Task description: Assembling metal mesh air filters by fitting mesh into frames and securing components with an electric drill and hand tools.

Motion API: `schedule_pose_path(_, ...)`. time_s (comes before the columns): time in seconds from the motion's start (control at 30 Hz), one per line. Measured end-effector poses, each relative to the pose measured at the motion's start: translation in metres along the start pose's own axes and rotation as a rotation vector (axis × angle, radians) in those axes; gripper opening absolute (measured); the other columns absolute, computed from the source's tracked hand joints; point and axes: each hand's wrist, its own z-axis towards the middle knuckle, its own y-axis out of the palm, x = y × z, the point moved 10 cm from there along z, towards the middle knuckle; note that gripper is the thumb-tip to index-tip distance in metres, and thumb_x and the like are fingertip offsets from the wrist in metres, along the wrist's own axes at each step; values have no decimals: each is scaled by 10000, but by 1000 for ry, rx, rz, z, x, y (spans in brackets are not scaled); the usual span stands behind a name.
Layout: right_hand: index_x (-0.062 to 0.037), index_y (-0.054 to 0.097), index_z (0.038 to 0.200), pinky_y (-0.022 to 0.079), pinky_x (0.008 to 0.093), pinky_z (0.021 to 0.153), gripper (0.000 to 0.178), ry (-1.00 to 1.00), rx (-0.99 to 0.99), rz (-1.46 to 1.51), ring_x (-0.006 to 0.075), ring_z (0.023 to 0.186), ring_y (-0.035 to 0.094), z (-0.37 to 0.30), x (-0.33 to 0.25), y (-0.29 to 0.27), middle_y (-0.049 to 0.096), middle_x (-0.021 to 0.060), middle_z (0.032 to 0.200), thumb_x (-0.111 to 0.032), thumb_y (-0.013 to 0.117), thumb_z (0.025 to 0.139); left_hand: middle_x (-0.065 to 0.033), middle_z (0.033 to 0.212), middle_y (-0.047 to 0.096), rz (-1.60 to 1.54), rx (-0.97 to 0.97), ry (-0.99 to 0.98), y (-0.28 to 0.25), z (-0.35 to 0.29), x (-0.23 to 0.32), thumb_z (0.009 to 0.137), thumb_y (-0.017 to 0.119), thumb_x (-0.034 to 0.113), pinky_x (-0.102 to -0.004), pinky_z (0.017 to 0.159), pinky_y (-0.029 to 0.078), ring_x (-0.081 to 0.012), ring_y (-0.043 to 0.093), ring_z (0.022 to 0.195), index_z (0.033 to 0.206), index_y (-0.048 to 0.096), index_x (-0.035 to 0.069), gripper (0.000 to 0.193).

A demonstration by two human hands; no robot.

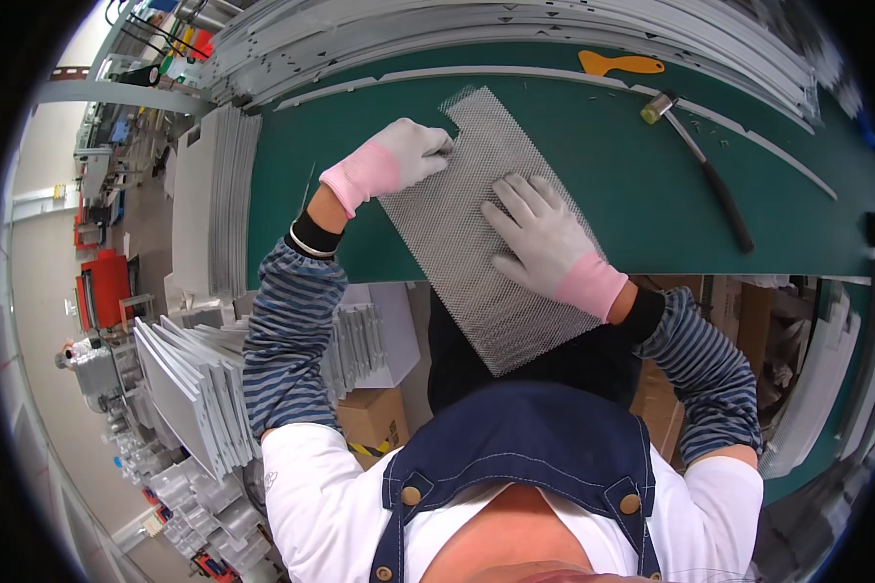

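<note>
A grey sheet of expanded metal mesh lies at a slant over the front edge of the green table, its near corner hanging past the edge. My left hand, in a white glove with a pink cuff, is closed at the sheet's upper left edge, where a strip of mesh appears bent or cut; what its fingers pinch is hard to make out beyond the mesh edge. My right hand, gloved alike, rests flat on the mesh with its fingers spread.
A hammer with a black handle and a yellow scraper lie on the green table. Long pale strips and stacked metal profiles line the far side. Stacked white panels stand at the left, near a cardboard box.
</note>
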Motion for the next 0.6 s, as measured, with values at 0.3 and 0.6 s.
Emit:
schedule_pose_path(0.3, -7, 524, 1241, 288, 497, 1114, 592, 0, 13, -3, 375, 1282, 402, -1, 0, -1, 464, 211, 1320, -315, 696, 767, -153, 905, 698, 99, 189, 185, -7, -11, 18, 873, 610, 116, -318, 691, 534, -240, 674, 741, 1087, 654, -19, 258)
schedule_pose_path(0.6, -12, 526, 1238, 303, 501, 1106, 585, 8, 18, 0, 380, 1283, 400, -2, 1, 2, 462, 209, 1324, -321, 694, 770, -79, 774, 670, -306, -8, -136, 1, -6, -17, 904, 608, 135, -239, 559, 489, -100, 601, 600, 1118, 656, -19, 268)
